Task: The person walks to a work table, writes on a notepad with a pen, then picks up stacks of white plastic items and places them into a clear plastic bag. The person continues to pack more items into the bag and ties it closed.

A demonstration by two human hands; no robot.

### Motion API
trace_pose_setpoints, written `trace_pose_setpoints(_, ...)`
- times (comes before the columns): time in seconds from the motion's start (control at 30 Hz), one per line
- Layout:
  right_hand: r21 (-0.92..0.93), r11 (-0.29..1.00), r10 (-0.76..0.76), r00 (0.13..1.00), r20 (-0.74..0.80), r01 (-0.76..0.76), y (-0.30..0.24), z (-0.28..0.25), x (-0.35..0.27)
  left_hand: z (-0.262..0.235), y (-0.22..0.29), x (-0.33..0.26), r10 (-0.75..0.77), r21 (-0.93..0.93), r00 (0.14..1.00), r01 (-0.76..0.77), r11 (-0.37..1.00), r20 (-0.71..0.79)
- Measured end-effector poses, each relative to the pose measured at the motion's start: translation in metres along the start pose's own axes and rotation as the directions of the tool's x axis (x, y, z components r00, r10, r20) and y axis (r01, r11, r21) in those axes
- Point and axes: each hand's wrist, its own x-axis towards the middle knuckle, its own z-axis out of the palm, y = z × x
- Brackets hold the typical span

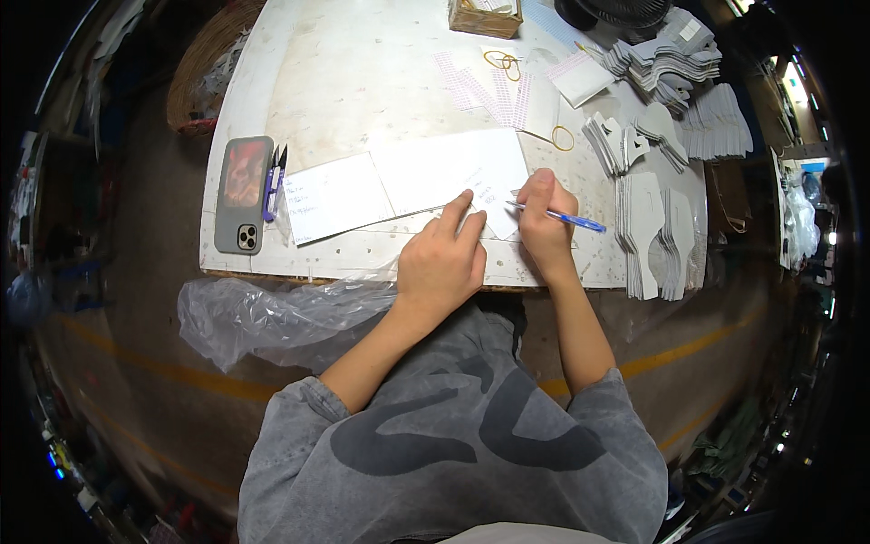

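Right hand (544, 222) is pinching a blue pen (560, 217) in a writing grip, fingers clenched round the barrel, tip pointing left onto the white sheet (453, 172). The sheet is lying flat near the front edge of the worktop (344, 82), just ahead of both hands.

Left hand (441, 263) is resting palm down, grip released and holding nothing, fingertips (464, 201) pressing the sheet's lower edge just left of the pen tip. The two hands are sitting close together, nearly touching.

Around them:
- A second white sheet (331, 197) is lying to the left, its right edge overlapping or tucked under the first; cannot tell which.
- A phone (243, 193) in a grey case is lying face up at the left edge, with a small purple snipper (275, 177) beside it.
- Clear plastic film (272, 317) is hanging off the front edge, below the left forearm.
- Stacks of white die-cut card (648, 236) are crowding the right side, just beyond the pen's end; more fanned stacks (671, 63) are lying farther back.
- Strips of pink-dotted stickers (494, 91) and two rubber bands (501, 61) are lying behind the sheet.
- A small woven box (485, 16) is sitting at the far edge.
- A wicker basket (201, 72) is standing off the worktop at the left.

Nothing is lying between the hands and the sheet.
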Motion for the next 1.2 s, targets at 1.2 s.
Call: trace_pose_setpoints(1.2, -0.002, 0.995, -0.101, 0.989, 0.104, 0.102, 0.003, 0.007, -0.007, 0.002, -0.001, 0.001, 0.012, 0.018, 1.000, -0.012, 1.000, 0.016)
